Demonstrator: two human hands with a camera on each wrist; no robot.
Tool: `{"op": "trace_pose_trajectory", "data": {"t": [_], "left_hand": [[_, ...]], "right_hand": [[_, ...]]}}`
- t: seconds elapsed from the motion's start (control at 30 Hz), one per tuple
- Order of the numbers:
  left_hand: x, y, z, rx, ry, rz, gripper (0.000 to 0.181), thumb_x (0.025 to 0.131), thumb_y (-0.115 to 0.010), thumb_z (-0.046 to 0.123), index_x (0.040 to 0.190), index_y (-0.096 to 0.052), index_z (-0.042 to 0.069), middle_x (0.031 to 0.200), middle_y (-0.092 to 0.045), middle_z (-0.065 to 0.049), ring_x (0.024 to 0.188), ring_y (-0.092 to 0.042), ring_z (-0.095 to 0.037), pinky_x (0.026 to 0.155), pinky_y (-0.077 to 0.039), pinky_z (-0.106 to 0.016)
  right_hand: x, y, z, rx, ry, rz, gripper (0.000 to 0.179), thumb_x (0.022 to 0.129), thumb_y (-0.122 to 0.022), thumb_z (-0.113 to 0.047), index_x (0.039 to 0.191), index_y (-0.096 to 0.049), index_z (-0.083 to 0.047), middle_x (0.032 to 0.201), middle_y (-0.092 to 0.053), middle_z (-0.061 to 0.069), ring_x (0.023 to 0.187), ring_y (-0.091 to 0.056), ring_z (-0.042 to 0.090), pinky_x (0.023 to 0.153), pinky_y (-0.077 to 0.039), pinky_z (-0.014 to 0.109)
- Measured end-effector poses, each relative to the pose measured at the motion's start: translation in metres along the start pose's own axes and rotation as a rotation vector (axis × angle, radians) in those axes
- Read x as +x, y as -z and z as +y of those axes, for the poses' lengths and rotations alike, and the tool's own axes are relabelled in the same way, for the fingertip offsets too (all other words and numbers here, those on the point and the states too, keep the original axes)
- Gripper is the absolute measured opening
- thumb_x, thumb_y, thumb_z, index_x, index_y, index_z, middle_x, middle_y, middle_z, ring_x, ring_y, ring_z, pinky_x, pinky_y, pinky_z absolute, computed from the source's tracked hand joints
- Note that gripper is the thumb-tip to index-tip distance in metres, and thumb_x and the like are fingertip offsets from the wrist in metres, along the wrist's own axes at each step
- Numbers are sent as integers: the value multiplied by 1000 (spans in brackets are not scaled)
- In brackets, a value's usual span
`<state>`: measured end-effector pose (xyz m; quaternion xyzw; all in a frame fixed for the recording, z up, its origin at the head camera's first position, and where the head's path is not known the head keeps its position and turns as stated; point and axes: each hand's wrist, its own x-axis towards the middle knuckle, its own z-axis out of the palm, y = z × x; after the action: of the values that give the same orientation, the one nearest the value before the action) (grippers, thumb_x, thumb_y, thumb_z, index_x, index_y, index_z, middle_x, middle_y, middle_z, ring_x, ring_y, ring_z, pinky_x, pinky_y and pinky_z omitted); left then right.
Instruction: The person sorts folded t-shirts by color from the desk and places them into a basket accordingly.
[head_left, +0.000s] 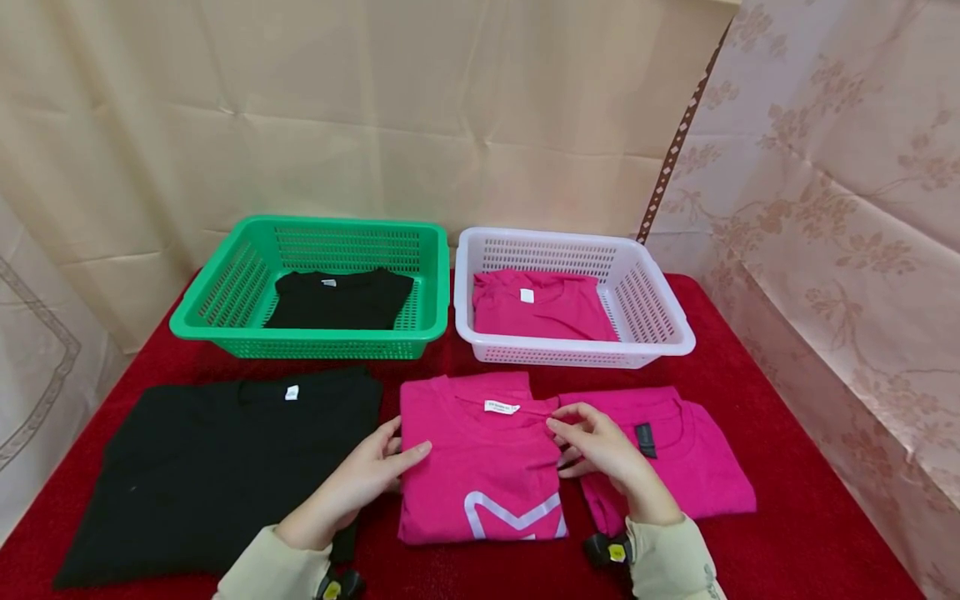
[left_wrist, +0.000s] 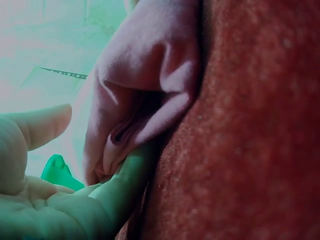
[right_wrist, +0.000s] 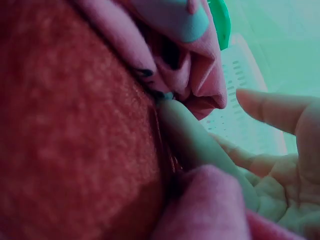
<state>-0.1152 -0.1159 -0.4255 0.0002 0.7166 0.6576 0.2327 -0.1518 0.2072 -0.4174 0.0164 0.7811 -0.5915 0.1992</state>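
Note:
A folded pink T-shirt [head_left: 476,467] with a white neck label and a pale star outline lies at the front middle in the head view. At its left edge is my left hand [head_left: 367,471], thumb raised over the cloth. The left wrist view has the fingers [left_wrist: 122,187] touching the shirt's folded underside, with the thumb apart from it. My right hand [head_left: 603,450] is at the opposite edge. One finger [right_wrist: 187,132] reaches beneath the folds in the right wrist view, its thumb also clear of the fabric. Both hands have mostly straight fingers.
Left of the shirt lies a folded black garment [head_left: 225,467]; on the right, another pink shirt [head_left: 705,467] with a dark label. Behind stand a green basket [head_left: 315,335] holding black clothing and a white basket [head_left: 577,344] holding pink clothing. Red cloth [head_left: 810,517] covers the table.

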Motion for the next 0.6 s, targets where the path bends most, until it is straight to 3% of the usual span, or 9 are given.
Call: {"op": "trace_pose_trajectory", "data": {"t": [0.23,0.37,0.6], "left_hand": [[1,3,-5,-42,-7,-118,76,95,-67,27,147,-22,-5,118,-68,-16,91,-73,-20,80,-60,-36],[2,2,-9,-65,3,-166,75,93,-68,23,145,-20,-1,115,-70,-14,92,-74,-22,78,-61,-38],[3,-1,-12,-71,-30,-175,81,93,-68,16,148,-11,-1,120,-66,-17,95,-72,-23,78,-61,-41]], "right_hand": [[0,5,4,-3,9,-213,55,96,-65,-26,136,-39,2,90,-62,8,70,-67,15,70,-62,39],[3,3,9,57,45,-346,60,95,-66,-18,144,-34,-2,101,-64,5,86,-70,17,77,-61,40],[4,1,12,110,69,-379,87,92,-70,-12,158,-14,-9,113,-59,9,96,-70,19,79,-61,38]]}}
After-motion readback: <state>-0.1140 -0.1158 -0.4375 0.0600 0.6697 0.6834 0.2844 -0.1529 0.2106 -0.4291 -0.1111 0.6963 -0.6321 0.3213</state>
